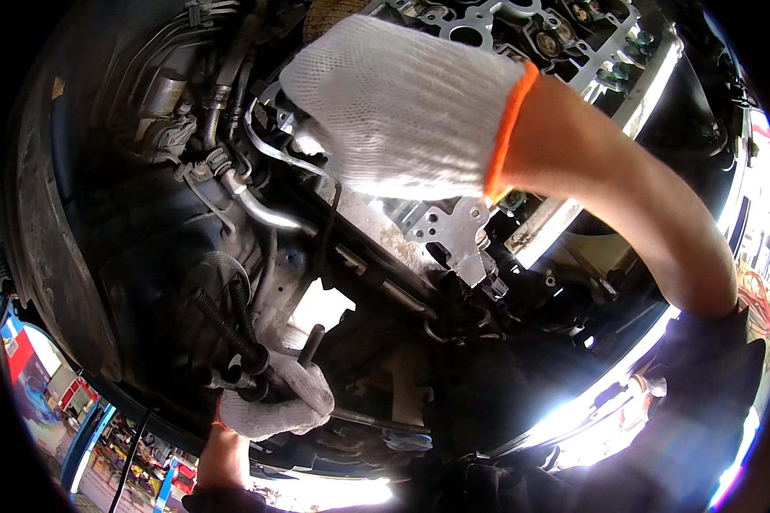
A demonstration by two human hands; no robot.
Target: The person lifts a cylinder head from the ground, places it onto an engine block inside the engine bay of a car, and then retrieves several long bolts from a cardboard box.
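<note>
My left hand (282,400), in a white knit glove, is low on the left inside the engine bay. Its fingers are closed around several dark bolts (222,323). One long shank is ridged like a thread, and another dark shank (311,345) sticks up past the thumb side. My right hand (402,107), in a white glove with an orange cuff, reaches across over the metal engine block (466,235). Only the back of that glove shows; its fingers are hidden, so whatever they touch is out of sight.
Behind the right hand lies the open cylinder head area (530,30) with bare metal parts. Metal pipes (257,205) and hoses run along the left side. Beyond the bay's edge at lower left stands a blue post (85,440). Bright light glares at lower right.
</note>
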